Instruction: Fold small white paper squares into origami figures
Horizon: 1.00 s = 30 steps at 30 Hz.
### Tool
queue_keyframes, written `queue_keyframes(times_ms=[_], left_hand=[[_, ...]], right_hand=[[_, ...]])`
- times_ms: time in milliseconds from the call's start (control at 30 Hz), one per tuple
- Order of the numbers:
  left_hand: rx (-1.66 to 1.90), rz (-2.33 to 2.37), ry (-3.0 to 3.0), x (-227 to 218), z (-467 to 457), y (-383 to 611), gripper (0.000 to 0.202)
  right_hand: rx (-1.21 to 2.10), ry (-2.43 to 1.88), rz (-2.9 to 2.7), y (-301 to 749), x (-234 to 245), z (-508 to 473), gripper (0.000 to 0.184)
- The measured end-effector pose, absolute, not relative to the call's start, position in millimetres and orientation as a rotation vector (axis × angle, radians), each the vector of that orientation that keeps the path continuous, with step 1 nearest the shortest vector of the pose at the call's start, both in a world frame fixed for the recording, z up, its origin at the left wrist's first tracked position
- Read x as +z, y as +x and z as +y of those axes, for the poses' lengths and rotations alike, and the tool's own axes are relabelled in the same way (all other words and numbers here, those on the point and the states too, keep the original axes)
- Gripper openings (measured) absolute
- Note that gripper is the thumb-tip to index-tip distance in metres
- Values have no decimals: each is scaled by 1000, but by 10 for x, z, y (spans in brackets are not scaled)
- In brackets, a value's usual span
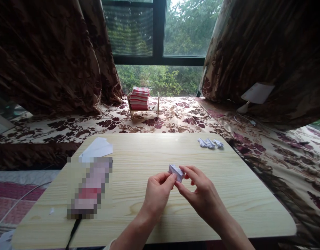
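A small piece of folded white paper [176,171] is held up between both hands, over the middle of the light wooden table. My left hand [160,189] pinches its near left side between thumb and forefinger. On the other side, the fingers and thumb of my right hand [198,187] close around its right end. Its exact shape is partly hidden by the fingertips. Several small folded paper pieces [210,143] lie in a row at the table's far right. At the far left rests a larger sheet of white paper [97,148], partly folded.
A blurred-out flat object [90,187] with a black cable lies on the table [128,222] at left. A tiny paper scrap [51,210] is nearby. Beyond stand a small rack with folded striped cloths [139,98] and a white lamp [257,93], before curtains and a window.
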<state>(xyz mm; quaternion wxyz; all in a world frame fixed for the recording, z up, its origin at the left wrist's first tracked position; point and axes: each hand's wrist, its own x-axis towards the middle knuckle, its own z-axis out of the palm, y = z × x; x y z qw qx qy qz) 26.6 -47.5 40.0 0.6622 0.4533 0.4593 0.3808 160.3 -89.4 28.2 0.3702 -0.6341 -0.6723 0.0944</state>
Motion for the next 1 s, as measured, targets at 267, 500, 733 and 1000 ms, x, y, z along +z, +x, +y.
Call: queue_keyframes(times_ms=[267, 500, 733, 1000], left_hand=[[826, 1125, 1256, 334, -467, 165, 27], [1012, 1238, 1707, -21, -465, -249, 18], [1082, 1253, 1856, -214, -468, -396, 15], [1101, 1265, 1848, -266, -442, -396, 15]], right_hand=[[385, -1684, -1576, 1796, 246, -872, 28], [200, -2125, -1232, 3094, 57, -724, 42], [109, -2522, -1139, 3910, -138, -488, 28], [60, -2617, -1211, 4025, -353, -429, 28]])
